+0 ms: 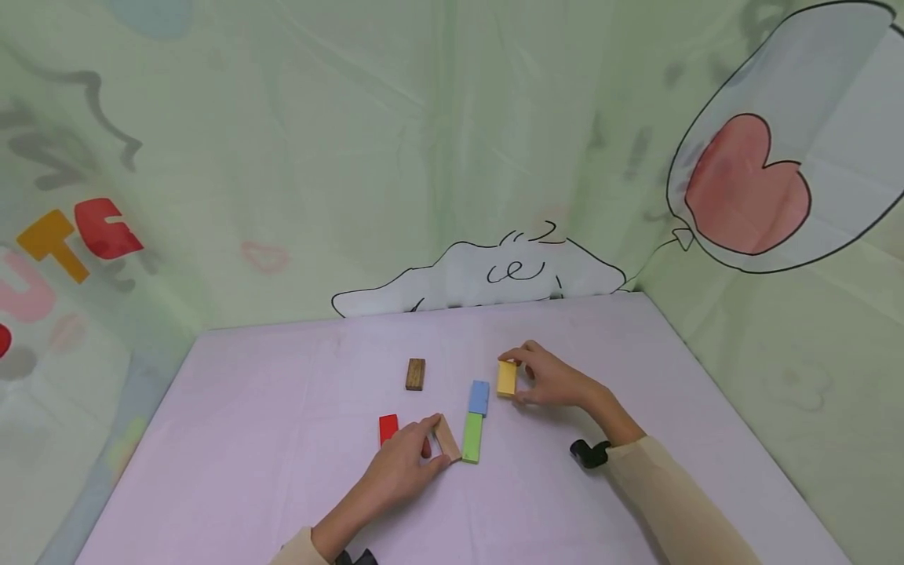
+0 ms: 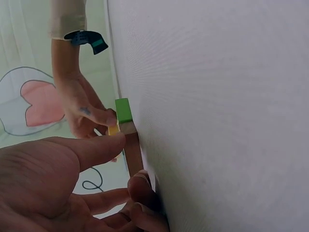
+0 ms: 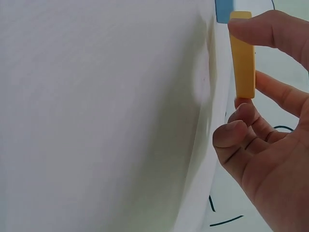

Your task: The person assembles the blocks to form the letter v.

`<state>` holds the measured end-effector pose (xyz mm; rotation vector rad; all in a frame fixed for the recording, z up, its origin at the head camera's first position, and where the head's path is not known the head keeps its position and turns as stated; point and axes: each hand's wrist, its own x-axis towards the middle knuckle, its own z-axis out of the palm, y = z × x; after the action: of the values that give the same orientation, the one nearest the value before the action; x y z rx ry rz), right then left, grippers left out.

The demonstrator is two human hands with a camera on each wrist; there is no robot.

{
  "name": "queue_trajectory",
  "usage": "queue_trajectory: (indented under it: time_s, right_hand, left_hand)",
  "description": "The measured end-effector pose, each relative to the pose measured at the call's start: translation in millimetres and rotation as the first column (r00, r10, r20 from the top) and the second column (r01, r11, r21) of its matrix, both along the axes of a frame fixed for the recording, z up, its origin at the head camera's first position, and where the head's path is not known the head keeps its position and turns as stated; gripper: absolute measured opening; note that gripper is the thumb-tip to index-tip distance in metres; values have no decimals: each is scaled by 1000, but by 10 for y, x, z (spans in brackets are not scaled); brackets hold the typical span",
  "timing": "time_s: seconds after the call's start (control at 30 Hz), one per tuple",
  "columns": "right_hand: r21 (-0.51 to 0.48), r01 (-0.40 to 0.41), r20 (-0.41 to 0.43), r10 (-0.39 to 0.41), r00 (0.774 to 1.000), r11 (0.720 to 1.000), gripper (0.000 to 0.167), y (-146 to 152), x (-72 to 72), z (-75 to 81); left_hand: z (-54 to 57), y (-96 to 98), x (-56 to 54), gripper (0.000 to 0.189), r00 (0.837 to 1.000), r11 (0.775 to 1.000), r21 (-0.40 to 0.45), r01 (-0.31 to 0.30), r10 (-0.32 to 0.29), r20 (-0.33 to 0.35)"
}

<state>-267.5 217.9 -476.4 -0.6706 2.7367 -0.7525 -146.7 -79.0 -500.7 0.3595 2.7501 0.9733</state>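
Observation:
My left hand (image 1: 406, 461) pinches a plain wooden block (image 1: 446, 439) by its two ends, thumb at the near end and a finger at the far end. The block lies slanted, its near end close to a green block (image 1: 472, 438). A blue block (image 1: 479, 397) adjoins the green one's far end. To the right, my right hand (image 1: 554, 378) holds a yellow block (image 3: 244, 58) lengthwise between thumb and fingertips, beside the blue block. A red block (image 1: 388, 428) lies left of my left hand, which partly covers it.
A dark brown wooden block (image 1: 415, 374) lies farther back on the table (image 1: 282, 408), which has a pale cloth. Behind stand printed fabric walls (image 1: 353, 157), with a balloon drawing (image 1: 763, 149) at right. A black band (image 1: 589, 453) is on the right wrist.

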Motion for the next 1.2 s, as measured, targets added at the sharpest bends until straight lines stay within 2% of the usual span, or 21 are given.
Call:
queue_trajectory:
  time_s: [0.87,1.2]
  right_hand:
    - [-38,58,-46,-60,997,998,72,-116,-111,-76]
    - [-38,76,-34,-77,996,996,71,-152,-147,-75]
  left_hand:
    - [-16,-8,-4,66,1000,1000,-3,10,-10,-5]
    - [-20,-8,2,65,1000,1000,-9,13,-13,-6]
